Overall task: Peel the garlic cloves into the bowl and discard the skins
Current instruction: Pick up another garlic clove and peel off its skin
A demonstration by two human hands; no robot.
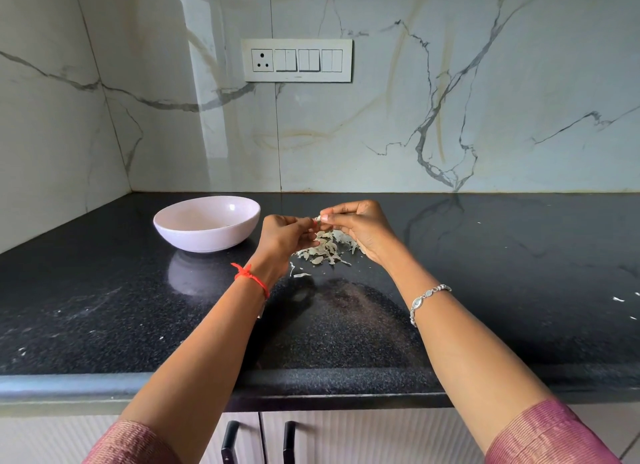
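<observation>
**Clove pinched between both hands, above skin pile**

- Pale pink bowl (207,240) is set on the black counter (485,273), left of both hands and apart from them. Its floor is hidden by the near wall, so contents can't be told.
- A red thread (251,279) is tied round the left wrist.
- Left hand (284,237) is raised off the counter, fingers curled, tips closed on the left end of a small whitish piece, probably a garlic clove (317,219); it is too small to tell how much skin is on it.
- The clove is held in the air between the two hands, right of the bowl.
- Loose skins (329,248) are heaped on the counter just below and behind the hands, with a few strays (300,275) nearer the front edge.
- Right hand (362,228) is curled too, thumb and forefinger pinched on the clove's right end.
- A silver bracelet (427,299) is worn on the right forearm.
- White scraps (618,299) are scattered near the counter's far right edge.
</observation>
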